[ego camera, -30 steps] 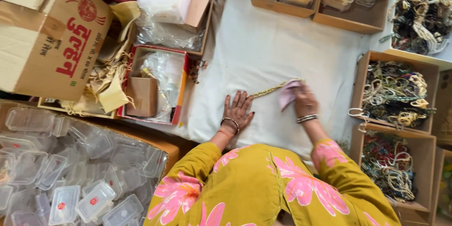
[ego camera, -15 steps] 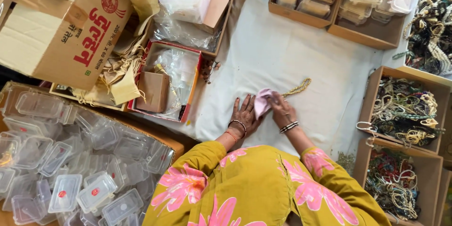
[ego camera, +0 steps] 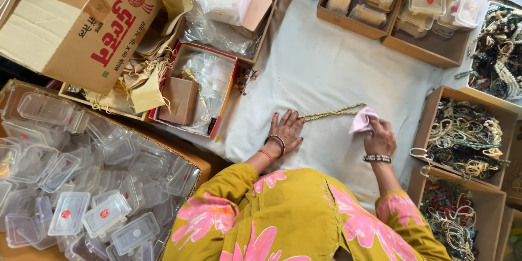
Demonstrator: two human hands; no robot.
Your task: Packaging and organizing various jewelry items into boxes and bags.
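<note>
A gold chain necklace [ego camera: 333,112] lies stretched across the white cloth [ego camera: 331,60] on the work surface. My left hand [ego camera: 285,130] presses flat with fingers spread on the chain's left end. My right hand [ego camera: 379,137] grips a small pink cloth [ego camera: 362,120] wrapped over the chain's right end. Both wrists wear bangles, and my yellow sleeves with pink flowers fill the bottom of the view.
A large printed cardboard box [ego camera: 76,22] sits at top left. A bin of clear plastic containers [ego camera: 81,185] is at bottom left. A red-rimmed box [ego camera: 197,87] holds plastic bags. Cardboard trays of tangled necklaces [ego camera: 465,141] line the right; boxed containers [ego camera: 413,5] stand at the back.
My right hand slid the pink cloth along the chain, in toward my left hand half a second ago and now back out to the right. My left hand stays pressed on the chain's end.
</note>
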